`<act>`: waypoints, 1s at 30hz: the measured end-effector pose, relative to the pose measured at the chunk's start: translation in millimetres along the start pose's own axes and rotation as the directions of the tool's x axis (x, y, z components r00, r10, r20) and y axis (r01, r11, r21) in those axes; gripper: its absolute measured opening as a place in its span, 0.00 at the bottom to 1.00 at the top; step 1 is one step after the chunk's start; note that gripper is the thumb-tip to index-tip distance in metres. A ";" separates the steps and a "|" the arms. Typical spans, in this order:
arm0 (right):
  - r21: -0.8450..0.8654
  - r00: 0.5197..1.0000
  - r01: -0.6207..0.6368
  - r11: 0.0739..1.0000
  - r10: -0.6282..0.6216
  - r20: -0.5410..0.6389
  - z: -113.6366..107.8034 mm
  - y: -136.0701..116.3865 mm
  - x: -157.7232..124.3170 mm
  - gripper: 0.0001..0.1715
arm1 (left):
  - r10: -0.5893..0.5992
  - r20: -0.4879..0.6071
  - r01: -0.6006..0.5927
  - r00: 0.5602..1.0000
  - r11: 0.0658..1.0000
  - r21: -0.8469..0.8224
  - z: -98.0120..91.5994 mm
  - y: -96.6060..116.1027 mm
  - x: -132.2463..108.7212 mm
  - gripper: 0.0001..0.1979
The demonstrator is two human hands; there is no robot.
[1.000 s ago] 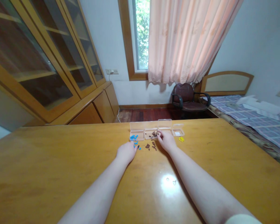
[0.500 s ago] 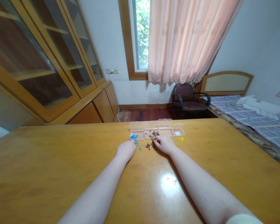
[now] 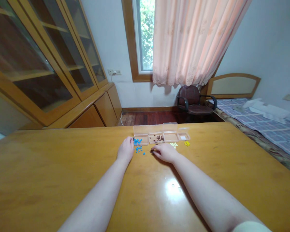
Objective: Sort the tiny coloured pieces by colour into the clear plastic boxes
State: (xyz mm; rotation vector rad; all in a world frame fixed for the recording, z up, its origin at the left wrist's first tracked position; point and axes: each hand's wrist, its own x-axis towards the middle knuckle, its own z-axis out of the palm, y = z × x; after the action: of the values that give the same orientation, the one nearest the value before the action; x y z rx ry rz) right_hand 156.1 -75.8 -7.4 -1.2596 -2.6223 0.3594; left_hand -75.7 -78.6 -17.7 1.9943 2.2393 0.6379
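A clear plastic compartment box (image 3: 170,137) lies on the wooden table, with blue pieces (image 3: 137,141) in its left cell and brown pieces (image 3: 157,138) in the one beside it. More blue bits (image 3: 139,149) lie loose in front. My left hand (image 3: 126,150) reaches the box's left end, fingertips pinched at the blue cell. My right hand (image 3: 164,152) rests in front of the box, fingers curled on small brown bits at its tip. Yellow pieces (image 3: 187,143) lie to the right.
The wooden table (image 3: 62,180) spreads wide on all sides. A glass-door cabinet (image 3: 45,64) stands at the left, a brown office chair (image 3: 194,101) and a bed (image 3: 263,122) behind the table at the right. A curtain hangs over the window.
My left hand has moved forward to the box's blue cell. My right hand has drawn back from the brown cell to the loose brown bits on the table.
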 end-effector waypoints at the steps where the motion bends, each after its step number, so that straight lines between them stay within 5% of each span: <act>1: 0.008 1.000 0.004 1.000 -0.004 0.004 0.2 0.0 -0.2 0.16 | -0.004 -0.003 0.004 1.000 1.000 -0.021 1.2 -1.1 0.6 0.12; 10: 0.015 0.999 0.048 0.999 -0.048 0.010 -1.4 6.0 -2.8 0.16 | 0.030 0.009 -0.029 1.000 0.993 -0.118 6.6 -1.9 -0.6 0.20; 30: -0.100 0.999 -0.010 0.995 0.014 0.035 2.2 6.0 1.0 0.17 | 0.203 -0.086 -0.218 0.975 0.945 -0.243 3.7 -2.6 -8.6 0.15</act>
State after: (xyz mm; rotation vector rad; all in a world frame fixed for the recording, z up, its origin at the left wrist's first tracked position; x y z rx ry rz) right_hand 159.3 -71.6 -11.3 -1.3117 -2.6941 0.2583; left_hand -75.6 -86.2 -23.8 2.1226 1.8745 0.9622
